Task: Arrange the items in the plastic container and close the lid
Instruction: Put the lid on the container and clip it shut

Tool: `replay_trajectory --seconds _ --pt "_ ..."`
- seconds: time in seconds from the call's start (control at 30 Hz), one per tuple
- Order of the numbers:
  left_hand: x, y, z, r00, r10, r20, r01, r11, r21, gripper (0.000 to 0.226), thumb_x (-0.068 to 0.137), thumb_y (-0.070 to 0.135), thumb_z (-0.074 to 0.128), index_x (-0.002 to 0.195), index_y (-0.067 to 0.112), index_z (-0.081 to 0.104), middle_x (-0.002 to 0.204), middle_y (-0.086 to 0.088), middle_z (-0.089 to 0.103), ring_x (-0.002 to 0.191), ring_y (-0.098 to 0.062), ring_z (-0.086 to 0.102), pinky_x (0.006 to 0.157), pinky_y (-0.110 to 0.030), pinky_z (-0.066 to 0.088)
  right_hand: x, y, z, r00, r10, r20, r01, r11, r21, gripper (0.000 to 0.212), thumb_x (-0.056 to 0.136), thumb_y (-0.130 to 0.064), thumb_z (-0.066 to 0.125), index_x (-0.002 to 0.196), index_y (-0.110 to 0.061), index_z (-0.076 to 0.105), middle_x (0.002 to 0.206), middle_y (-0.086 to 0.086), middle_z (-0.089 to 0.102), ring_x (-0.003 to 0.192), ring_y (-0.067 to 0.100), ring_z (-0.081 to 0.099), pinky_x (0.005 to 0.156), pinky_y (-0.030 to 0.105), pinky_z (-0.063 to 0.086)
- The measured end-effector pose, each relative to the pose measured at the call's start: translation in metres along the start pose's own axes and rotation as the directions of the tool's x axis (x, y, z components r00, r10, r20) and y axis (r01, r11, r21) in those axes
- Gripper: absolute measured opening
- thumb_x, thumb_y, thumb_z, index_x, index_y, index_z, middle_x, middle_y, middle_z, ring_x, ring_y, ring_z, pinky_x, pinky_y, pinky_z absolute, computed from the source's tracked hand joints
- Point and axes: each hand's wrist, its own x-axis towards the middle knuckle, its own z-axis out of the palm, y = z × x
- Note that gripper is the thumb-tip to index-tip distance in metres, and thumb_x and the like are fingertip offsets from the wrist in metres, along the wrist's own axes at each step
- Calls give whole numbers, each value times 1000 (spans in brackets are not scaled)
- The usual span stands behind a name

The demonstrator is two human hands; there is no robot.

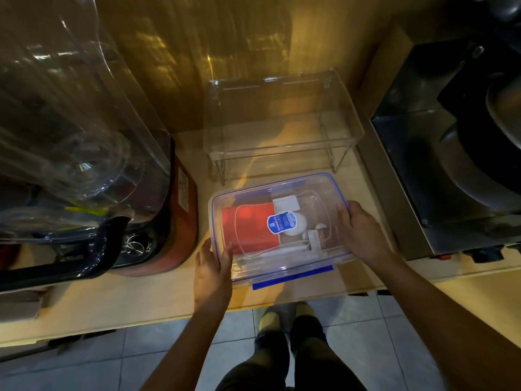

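The plastic container sits on the counter between my hands, lid on top. My left hand clasps its near-left corner, my right hand grips the right edge (a red packet shows through).

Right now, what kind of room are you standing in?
Probably a kitchen or small food shop counter. A red blender base with a dial sits under a clear plastic cover, a dark steel cooking appliance stands to the right, and everything rests on a pale wooden countertop above a tiled floor.
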Motion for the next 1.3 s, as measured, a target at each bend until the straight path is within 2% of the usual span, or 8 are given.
replay_trajectory --seconds 0.3,0.4,0.57,0.67,0.87,1.07,1.2,1.3 --pt "5 -2 -15 962 -232 143 265 919 -290 54 86 43 57 132 21 40 109 -9 58 84 -13 60 61 -22 47 19 -1 -31 961 69 269 -140 957 254 43 81 -50 59 110 -18 58 109 3 64 99 23 63 86 45 53" --pt "-14 -7 -17 825 -406 394 550 739 -390 77 68 49 72 128 16 37 104 -11 62 86 -26 60 71 -35 49 31 -19 -33 979 -75 188 56 993 102 48 78 -58 58 106 -19 60 109 5 65 99 24 63 86 48 53" --pt "-34 -3 -12 716 -367 593 666 614 -424 82 61 50 73 129 16 43 124 -12 62 113 -27 60 91 -38 45 61 -49 -27 920 -306 246 363 902 -236 59 86 -47 56 130 -9 47 134 16 52 124 32 45 101 40 35" --pt "-36 6 -8 686 -370 626 718 483 -501 62 72 38 74 124 14 52 120 -14 66 112 -27 61 97 -38 44 78 -65 -25 884 -241 401 319 937 -142 63 86 -49 55 134 -9 44 141 14 48 126 25 46 100 35 37" --pt "-40 9 -4 703 -404 585 709 340 -618 40 81 34 63 112 9 58 98 -14 76 91 -28 72 66 -33 61 96 -80 -17 830 -56 556 191 963 -190 74 81 -58 57 136 -11 43 136 12 53 118 28 53 90 29 40" --pt "-38 13 -8 793 -455 404 600 475 -643 37 86 30 60 109 2 60 97 -21 73 83 -29 74 58 -29 59 98 -70 -23 677 -21 736 102 993 -65 44 78 -53 61 100 -16 71 98 2 70 89 15 64 79 26 49" --pt "-41 21 -3 805 -549 226 532 497 -686 49 85 18 66 121 22 33 97 -18 64 77 -32 71 46 -29 57 96 -66 -19 745 -116 657 126 991 32 34 78 -38 70 98 -10 69 100 8 69 91 22 64 84 35 51" --pt "-43 24 1 895 -444 39 366 684 -631 61 86 11 64 125 41 28 108 -8 55 81 -29 69 46 -26 57 94 -71 -15 761 -247 600 221 968 117 25 78 -23 73 96 -8 64 96 10 65 85 20 61 72 25 48"
